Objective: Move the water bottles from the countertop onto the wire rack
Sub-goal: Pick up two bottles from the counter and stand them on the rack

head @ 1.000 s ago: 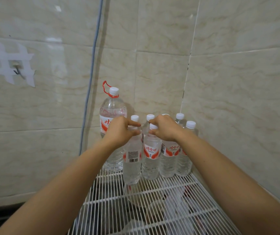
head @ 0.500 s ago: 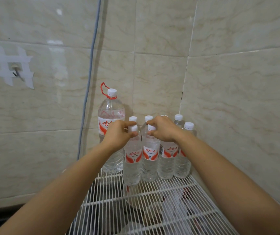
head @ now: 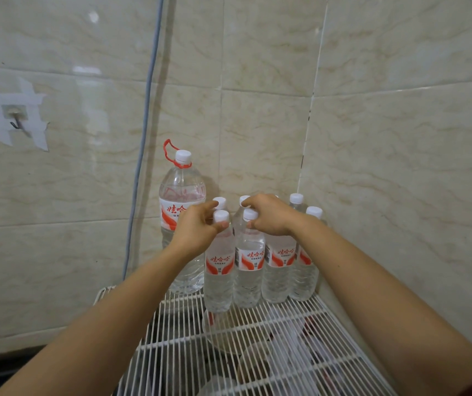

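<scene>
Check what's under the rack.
Through the rack wires: a pale round container and a dark-red patch, both blurred and unidentifiable. The bottles hide whatever lies below the back edge.

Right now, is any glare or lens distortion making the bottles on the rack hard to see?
Head view: glare patches lie on the left wall tiles, clear of the small bottles, whose red labels read sharp; wide-angle bending curves the grey cable and tile seams; things under the wire rack are dim and blurred.
</scene>
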The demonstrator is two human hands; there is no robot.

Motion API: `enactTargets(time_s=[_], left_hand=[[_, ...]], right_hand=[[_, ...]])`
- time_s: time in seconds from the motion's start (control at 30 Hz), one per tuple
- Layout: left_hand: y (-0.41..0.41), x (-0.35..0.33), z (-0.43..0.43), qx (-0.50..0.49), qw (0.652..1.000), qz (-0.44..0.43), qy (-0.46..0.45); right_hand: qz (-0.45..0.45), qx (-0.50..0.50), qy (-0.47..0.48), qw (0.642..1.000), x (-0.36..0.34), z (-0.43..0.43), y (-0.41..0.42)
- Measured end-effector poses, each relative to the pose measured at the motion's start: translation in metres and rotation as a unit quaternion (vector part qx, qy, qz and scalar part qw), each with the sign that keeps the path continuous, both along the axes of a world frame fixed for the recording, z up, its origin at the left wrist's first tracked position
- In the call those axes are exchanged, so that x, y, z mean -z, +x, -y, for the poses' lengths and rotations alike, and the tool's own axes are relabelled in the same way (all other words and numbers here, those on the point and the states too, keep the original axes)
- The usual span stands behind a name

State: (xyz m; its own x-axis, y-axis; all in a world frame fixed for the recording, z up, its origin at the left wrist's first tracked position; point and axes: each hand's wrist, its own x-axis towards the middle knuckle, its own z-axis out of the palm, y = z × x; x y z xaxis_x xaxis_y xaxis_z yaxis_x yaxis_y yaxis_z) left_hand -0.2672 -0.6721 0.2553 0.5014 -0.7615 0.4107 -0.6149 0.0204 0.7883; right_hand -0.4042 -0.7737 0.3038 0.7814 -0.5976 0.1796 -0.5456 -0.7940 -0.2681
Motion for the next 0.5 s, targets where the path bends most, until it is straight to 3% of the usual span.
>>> enactTargets(time_s=[0.3,0.5], left_hand=[[-0.006,0.008,-0.003,-0.042,0.999,0.024,-0.004],[-0.012,0.008,-0.017,-0.025,0.999,0.020,-0.005]], right_hand=[[0.075,0.007,0.018,0.997,0.007,-0.009,-0.009],[0.162,0.026,-0.071,0.984,0.022,-0.019,-0.008]])
